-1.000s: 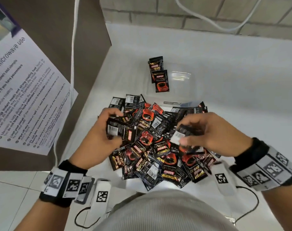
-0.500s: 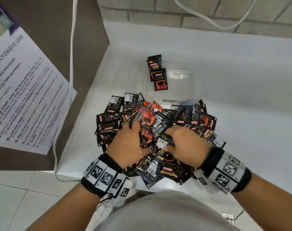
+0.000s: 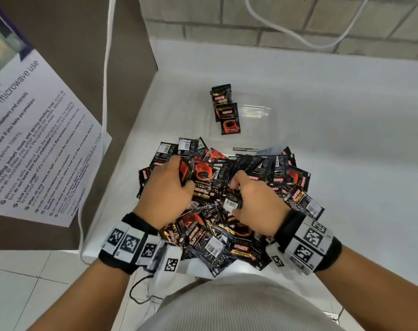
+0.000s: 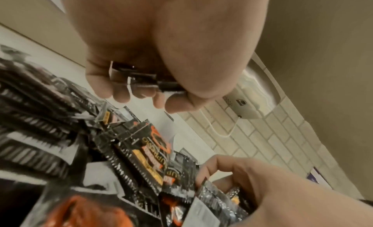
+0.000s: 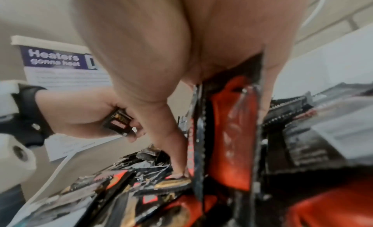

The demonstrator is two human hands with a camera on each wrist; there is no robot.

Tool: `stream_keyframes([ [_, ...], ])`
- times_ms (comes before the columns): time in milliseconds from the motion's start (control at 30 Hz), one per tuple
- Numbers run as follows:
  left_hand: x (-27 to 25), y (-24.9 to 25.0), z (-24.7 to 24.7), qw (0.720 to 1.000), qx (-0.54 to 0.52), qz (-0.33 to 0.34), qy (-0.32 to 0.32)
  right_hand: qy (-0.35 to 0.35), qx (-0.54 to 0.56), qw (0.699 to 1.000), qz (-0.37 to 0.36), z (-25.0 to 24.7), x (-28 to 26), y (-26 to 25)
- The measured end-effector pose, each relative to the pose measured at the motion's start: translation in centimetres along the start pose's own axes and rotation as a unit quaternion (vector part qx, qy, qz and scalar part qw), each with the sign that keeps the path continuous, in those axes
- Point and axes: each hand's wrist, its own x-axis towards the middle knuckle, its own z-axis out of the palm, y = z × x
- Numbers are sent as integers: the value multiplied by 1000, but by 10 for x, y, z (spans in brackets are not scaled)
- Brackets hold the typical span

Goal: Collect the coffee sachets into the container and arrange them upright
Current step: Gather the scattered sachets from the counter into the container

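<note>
Head view: a white and purple printed notice is hanging at the left. On the white bench, the left hand is gripping a small stack of black and red coffee sachets over the loose pile. Right of it, the right hand is pinching sachets. Farther off, two sachets are standing in the clear plastic container.
</note>
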Motion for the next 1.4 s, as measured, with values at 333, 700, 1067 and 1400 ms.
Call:
stream_keyframes([
  [333,19,4,31,990,131,-14,-56,-26,17,999,20,-29,-19,13],
  [700,13,-7,3,997,-65,-36,-36,25,53,996,-73,-62,6,-7],
  [1067,32,4,23,990,110,84,-35,19,-61,993,-96,-6,44,-8],
  [1400,20,8,5,988,-125,68,-65,14,127,991,-40,-41,17,8],
])
